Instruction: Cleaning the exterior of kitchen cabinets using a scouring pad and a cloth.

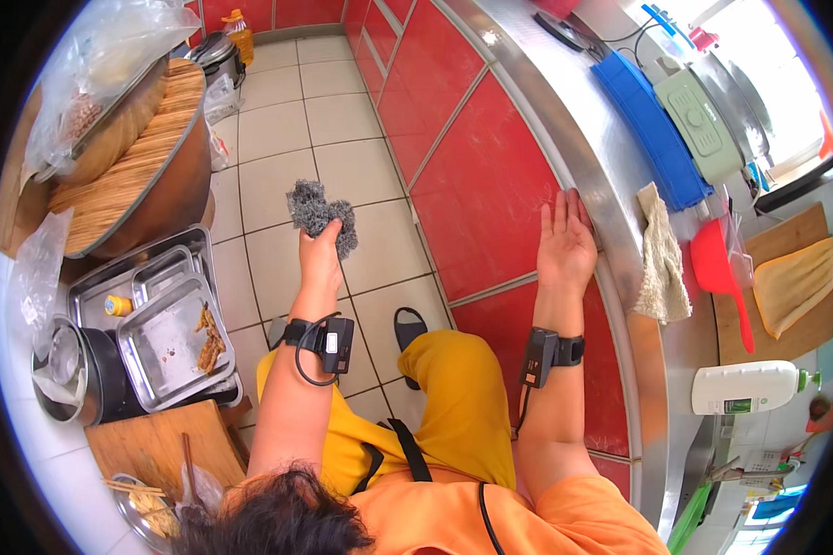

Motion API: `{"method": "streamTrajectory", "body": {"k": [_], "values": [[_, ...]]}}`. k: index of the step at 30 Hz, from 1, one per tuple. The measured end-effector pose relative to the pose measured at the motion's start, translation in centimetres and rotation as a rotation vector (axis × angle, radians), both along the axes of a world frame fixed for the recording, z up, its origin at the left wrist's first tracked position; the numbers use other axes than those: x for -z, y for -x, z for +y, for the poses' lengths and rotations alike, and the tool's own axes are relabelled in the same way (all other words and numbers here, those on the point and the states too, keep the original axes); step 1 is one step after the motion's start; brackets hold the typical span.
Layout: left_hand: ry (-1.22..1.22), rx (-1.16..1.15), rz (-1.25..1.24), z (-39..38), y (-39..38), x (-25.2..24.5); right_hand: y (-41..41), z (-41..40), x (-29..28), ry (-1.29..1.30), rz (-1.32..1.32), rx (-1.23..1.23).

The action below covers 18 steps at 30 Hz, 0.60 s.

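My left hand (321,258) is closed around a grey steel wool scouring pad (321,214), held out above the tiled floor. The pad bulges past my fingers in two lumps. My right hand (566,244) is empty, palm turned up and fingers extended. It is in front of the red cabinet panels (482,159), beside the rim of the stainless steel counter (628,291); whether the fingers touch the rim, I cannot tell. Closest to that hand on the counter lies a crumpled cream cloth (659,257).
On the counter are a blue plastic tray (649,125), a red ladle (718,260), a white pump bottle (744,387) and a wooden cutting board (802,229). At left, metal trays (154,347) hold food scraps, near a large vat (160,180) and a wooden stool top (160,437).
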<state>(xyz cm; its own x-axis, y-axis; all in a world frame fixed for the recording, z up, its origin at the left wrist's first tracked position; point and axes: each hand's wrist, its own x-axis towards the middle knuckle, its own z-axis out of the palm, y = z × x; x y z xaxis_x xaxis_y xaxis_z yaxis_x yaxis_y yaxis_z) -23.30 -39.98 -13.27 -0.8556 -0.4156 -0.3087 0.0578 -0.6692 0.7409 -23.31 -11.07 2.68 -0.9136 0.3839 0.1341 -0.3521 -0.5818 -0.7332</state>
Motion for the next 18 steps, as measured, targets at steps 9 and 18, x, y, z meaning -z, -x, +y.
{"method": "streamTrajectory", "body": {"k": [9, 18], "values": [[0.001, 0.036, 0.072, -0.4, 1.6, 0.2, 1.3, -0.5, 0.4, -0.031, 0.017, 0.008], [-0.015, 0.025, 0.045, -1.0, 1.9, 0.5, 11.5, -4.9, -0.4, 0.124, 0.058, -0.09]]}}
